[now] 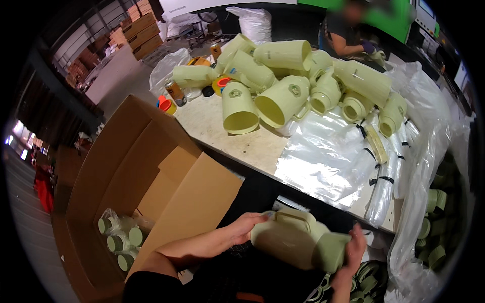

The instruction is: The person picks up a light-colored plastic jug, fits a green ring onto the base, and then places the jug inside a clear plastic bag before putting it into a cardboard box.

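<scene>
In front of my body lies a pale green plastic jug body [288,242] on its side, its loop handle facing up. Around its left end, my left hand [245,228] is closed, thumb on top. My right hand [355,250] grips the other end, where a darker green collar-like part [331,251] shows; its fingers are partly hidden and slightly blurred. On the table [252,151] beyond, several similar jug bodies [283,101] lie and stand in a heap. Flat clear plastic bags [323,161] are spread at the table's near right.
An open cardboard box [126,166] at left holds several bagged items with green lids [118,243]. Green plastic parts [366,283] fill a space below right; more lie in a plastic-lined container [432,222]. Cans [176,93] stand on the table. Another person [346,35] works behind it.
</scene>
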